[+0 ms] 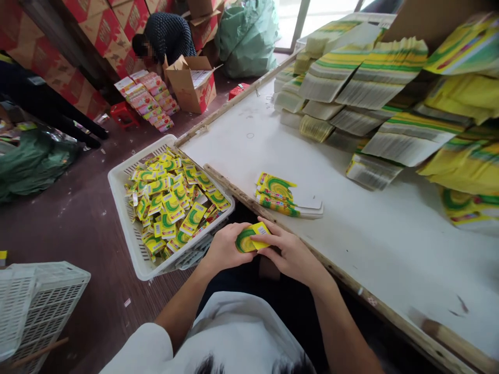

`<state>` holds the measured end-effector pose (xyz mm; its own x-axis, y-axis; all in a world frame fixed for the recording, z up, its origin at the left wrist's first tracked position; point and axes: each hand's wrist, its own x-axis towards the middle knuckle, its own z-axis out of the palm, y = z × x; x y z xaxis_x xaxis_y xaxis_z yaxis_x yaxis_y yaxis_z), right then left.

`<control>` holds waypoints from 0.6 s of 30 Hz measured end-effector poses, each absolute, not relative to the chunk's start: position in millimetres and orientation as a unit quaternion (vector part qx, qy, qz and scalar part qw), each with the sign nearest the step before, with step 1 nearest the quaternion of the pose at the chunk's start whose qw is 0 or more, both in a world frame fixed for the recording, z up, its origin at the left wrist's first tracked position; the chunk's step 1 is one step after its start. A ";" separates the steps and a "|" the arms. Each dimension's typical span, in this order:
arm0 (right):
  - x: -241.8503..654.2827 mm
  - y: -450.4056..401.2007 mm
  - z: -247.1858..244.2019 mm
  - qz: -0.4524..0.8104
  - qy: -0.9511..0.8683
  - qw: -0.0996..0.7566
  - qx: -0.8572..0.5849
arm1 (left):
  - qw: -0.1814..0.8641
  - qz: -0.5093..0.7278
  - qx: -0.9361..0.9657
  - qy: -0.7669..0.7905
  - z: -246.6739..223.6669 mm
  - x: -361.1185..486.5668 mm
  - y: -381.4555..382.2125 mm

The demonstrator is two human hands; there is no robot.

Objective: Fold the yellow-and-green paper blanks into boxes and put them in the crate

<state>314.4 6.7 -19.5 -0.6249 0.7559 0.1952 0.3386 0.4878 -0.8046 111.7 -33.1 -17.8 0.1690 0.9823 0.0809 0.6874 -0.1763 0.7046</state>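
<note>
Head view: fingers of the left hand and right hand grasp opposite ends of a yellow-green carton, just before the worktop. Its long axis runs roughly eight to two o'clock, a barcode-like patch at the two-o'clock end; lettering is too small to read. Similar cartons fill a crate toward ten o'clock.
</note>
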 end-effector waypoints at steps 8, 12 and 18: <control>303.6 11.4 -31.2 0.416 -0.778 0.326 -0.339 | 0.247 0.280 0.713 0.594 -22.2 112.9 -28.1; 305.5 31.5 -35.0 0.376 -0.728 0.410 -0.400 | 0.156 0.326 0.638 0.679 -23.7 81.3 -21.3; 323.8 85.6 -49.5 0.127 -0.712 0.308 -0.618 | -0.073 0.331 0.473 0.813 -25.9 18.3 -15.5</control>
